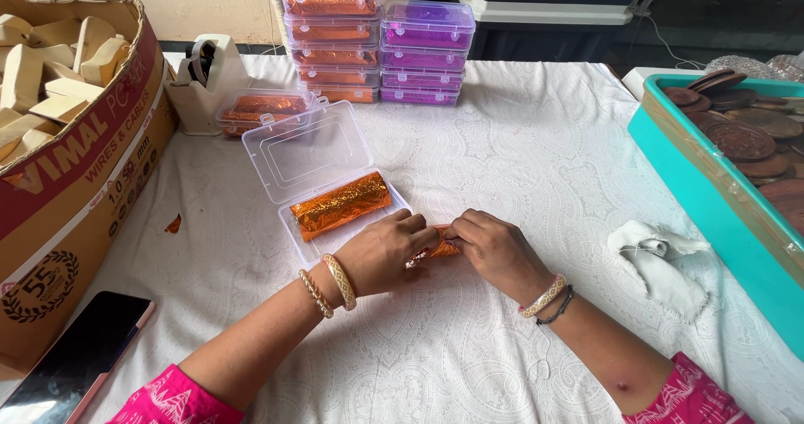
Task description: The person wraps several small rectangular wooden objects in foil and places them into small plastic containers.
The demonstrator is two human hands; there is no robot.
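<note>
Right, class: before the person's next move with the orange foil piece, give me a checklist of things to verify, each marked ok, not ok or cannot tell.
1. Both hands on the orange foil piece: left hand and right hand pinch it from either side. Ok.
2. Open clear box has its lid up: ok.
3. Room in the box beside the foil-wrapped roll: space shows in front of it. Ok.
4. Foil fully wrapped around the piece: hidden by fingers. Cannot tell.
5. White cloth lies apart from the hands: ok.
6. Phone near the table edge, by the left arm: not ok.
</note>
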